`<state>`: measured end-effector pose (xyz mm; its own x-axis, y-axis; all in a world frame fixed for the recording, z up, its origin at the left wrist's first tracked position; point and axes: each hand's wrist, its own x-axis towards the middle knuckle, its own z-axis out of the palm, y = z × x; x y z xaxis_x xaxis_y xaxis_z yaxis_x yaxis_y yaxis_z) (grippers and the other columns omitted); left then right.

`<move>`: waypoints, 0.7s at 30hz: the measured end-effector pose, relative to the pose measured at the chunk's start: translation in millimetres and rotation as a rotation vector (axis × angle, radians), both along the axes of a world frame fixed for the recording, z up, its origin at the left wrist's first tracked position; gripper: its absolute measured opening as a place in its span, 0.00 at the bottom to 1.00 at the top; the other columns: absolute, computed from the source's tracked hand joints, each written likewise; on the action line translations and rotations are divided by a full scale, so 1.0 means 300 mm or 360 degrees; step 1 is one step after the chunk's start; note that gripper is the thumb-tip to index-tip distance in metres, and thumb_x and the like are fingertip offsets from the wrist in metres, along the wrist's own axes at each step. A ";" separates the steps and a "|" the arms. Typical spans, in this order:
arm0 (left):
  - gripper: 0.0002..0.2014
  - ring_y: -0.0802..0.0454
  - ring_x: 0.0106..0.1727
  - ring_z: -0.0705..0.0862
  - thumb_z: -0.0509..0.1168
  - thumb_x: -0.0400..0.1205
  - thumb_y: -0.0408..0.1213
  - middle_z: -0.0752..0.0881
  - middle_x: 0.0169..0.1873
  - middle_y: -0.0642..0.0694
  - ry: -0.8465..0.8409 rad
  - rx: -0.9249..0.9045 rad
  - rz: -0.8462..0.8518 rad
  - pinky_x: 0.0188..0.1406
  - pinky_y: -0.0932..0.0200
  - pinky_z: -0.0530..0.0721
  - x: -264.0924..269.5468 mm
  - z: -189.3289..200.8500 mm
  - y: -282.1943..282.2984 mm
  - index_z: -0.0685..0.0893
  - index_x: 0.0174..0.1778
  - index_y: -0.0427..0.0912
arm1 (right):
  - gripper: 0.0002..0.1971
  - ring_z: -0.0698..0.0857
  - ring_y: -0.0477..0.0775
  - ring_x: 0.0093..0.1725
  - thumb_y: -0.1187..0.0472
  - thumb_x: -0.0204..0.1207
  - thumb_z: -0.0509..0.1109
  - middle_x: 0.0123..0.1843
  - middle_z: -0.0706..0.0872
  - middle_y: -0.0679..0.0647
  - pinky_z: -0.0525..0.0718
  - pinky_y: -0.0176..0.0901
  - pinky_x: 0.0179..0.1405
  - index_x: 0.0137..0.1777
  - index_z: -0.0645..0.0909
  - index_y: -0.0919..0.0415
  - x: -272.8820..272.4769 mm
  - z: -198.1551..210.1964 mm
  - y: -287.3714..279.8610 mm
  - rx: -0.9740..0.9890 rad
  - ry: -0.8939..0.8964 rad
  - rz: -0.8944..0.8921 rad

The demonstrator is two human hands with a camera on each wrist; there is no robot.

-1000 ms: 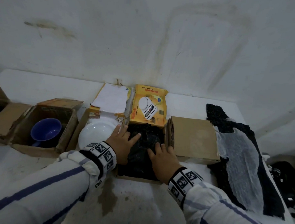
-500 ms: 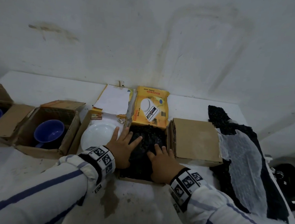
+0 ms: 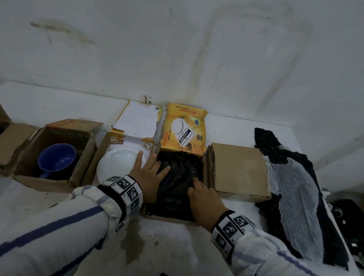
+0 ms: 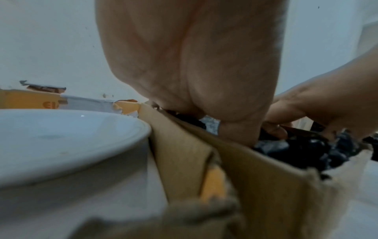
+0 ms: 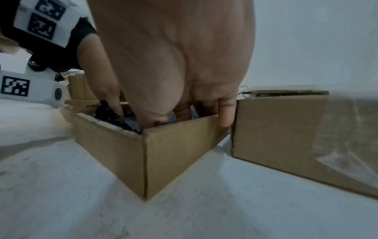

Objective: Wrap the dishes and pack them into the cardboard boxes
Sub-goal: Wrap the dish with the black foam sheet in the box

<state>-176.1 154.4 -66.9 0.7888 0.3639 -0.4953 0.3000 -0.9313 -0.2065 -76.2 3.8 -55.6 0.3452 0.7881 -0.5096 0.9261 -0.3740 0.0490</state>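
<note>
**Both hands press the black bundle into the open box**

Nearest the person, on the white table (image 3: 172, 252), an open cardboard box (image 5: 163, 153) holds the black-wrapped bundle (image 3: 179, 179). Left hand (image 3: 150, 178) lies flat on it, fingers spread and straight; right hand (image 3: 203, 199) presses down at the right wall, fingers bent into the wrap. Beside it sit a white plate (image 3: 117, 164) and a closed box (image 3: 238, 169). Farther left, a blue cup (image 3: 57, 157) sits boxed.

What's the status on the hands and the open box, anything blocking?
Both hands, left and right, flat on black-wrapped bundle. Bundle sits inside open box. White plate unwrapped next door. Nothing blocking.
</note>
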 end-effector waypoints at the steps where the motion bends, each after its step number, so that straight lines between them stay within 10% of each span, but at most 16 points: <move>1: 0.50 0.38 0.83 0.36 0.63 0.76 0.60 0.46 0.83 0.39 -0.0030 -0.0009 -0.0001 0.74 0.27 0.33 -0.004 0.000 0.000 0.36 0.83 0.48 | 0.23 0.58 0.63 0.80 0.62 0.81 0.60 0.82 0.54 0.65 0.68 0.55 0.72 0.75 0.64 0.67 0.009 0.013 -0.002 -0.0022 0.0057 0.0000; 8: 0.53 0.41 0.82 0.31 0.65 0.73 0.60 0.36 0.83 0.43 -0.0086 -0.0323 0.0120 0.76 0.33 0.31 -0.062 0.026 0.019 0.35 0.83 0.48 | 0.12 0.75 0.64 0.61 0.68 0.74 0.65 0.60 0.76 0.63 0.71 0.47 0.49 0.57 0.79 0.65 0.040 0.065 0.004 0.0006 0.0173 0.0193; 15: 0.53 0.39 0.83 0.35 0.65 0.74 0.58 0.40 0.83 0.39 -0.0069 -0.0099 0.0087 0.75 0.30 0.32 -0.058 -0.024 -0.038 0.37 0.83 0.44 | 0.13 0.80 0.63 0.54 0.66 0.80 0.58 0.55 0.81 0.62 0.67 0.53 0.59 0.59 0.81 0.62 -0.023 0.036 -0.007 -0.0082 -0.0009 0.0468; 21: 0.52 0.39 0.82 0.32 0.66 0.75 0.58 0.36 0.83 0.40 -0.0113 -0.0275 0.0082 0.76 0.33 0.32 -0.076 -0.027 -0.024 0.35 0.83 0.48 | 0.12 0.72 0.55 0.36 0.66 0.79 0.59 0.34 0.76 0.53 0.60 0.63 0.73 0.36 0.80 0.60 -0.002 0.069 0.010 -0.0330 0.0089 0.0355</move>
<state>-199.1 147.1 -75.1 0.8068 0.3189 -0.4975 0.3561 -0.9342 -0.0214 -76.7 6.8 -34.7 0.1422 0.7184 -0.6809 0.9877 -0.1484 0.0497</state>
